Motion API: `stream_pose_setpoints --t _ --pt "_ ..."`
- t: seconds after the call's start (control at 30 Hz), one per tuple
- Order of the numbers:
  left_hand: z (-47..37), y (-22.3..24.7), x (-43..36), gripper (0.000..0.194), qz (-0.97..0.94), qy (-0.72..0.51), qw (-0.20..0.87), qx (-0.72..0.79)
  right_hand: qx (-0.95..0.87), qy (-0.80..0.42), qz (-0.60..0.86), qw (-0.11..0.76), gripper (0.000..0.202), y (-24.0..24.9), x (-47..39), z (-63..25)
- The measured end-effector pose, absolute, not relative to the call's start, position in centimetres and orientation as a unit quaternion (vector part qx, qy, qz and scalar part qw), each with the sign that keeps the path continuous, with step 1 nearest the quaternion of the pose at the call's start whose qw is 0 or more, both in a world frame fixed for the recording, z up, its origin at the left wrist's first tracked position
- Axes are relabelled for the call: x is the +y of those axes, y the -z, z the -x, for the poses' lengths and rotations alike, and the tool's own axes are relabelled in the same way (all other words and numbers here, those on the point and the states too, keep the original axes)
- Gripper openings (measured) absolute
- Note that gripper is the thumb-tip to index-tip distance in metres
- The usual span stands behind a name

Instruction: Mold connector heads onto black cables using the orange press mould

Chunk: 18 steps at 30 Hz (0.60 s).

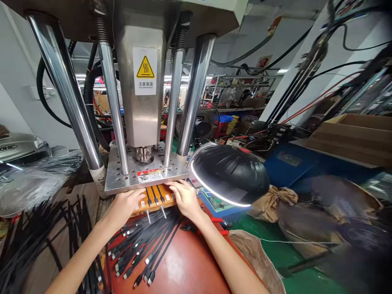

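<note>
An orange mould block (154,208) lies under the steel plate (114,178) of an upright press. Several black cable ends sit side by side in its slots, and two metal pins (163,212) stick out of its front. My left hand (130,202) is closed around the left end of the block. At the right end, my right hand (185,197) grips it, fingers reaching along the top near the plate's edge. Below my hands, a loose bunch of black cables with plugs (148,261) lies on the reddish-brown table (180,261).
A black lamp with a lit white rim (229,175) stands close on the right. Shiny press columns (197,94) flank the press head (143,114), which bears a heat warning label. More black cables (27,241) lie at left. A cardboard box (352,136) is at far right.
</note>
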<state>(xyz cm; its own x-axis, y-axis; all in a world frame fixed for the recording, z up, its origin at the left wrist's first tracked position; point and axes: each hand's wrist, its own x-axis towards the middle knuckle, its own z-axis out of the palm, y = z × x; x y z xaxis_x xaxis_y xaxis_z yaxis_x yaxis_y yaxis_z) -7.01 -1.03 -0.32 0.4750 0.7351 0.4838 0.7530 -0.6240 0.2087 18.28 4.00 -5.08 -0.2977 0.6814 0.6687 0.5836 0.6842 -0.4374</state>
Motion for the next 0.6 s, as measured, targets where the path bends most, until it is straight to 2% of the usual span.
stream_pose_setpoints --t 0.07,0.13,0.23,0.33,0.43,0.6 --pt "7.4 -0.3 -1.8 0.040 0.863 0.202 -0.026 -0.462 -0.807 -0.050 0.392 0.438 0.036 5.3 3.7 -18.3" --pt "8.1 -0.9 -2.5 0.050 0.858 0.120 -0.032 -0.499 -0.820 -0.043 0.381 0.425 0.035 5.2 3.1 -18.2" --pt "9.0 -1.1 -2.8 0.053 0.853 0.056 -0.038 -0.517 -0.864 -0.032 0.333 0.378 0.046 4.3 2.1 -17.3" --pt "10.0 -0.1 -2.0 0.046 0.869 0.066 -0.037 -0.489 -0.901 -0.005 0.290 0.322 0.040 3.2 1.6 -15.7" --pt "11.2 1.9 -0.3 0.048 0.878 0.106 0.034 -0.465 -0.912 0.005 0.291 0.289 0.025 2.5 2.1 -14.8" --pt "12.8 3.5 2.3 0.047 0.883 0.167 0.164 -0.408 -0.857 -0.005 0.382 0.346 0.030 3.6 3.4 -13.9"
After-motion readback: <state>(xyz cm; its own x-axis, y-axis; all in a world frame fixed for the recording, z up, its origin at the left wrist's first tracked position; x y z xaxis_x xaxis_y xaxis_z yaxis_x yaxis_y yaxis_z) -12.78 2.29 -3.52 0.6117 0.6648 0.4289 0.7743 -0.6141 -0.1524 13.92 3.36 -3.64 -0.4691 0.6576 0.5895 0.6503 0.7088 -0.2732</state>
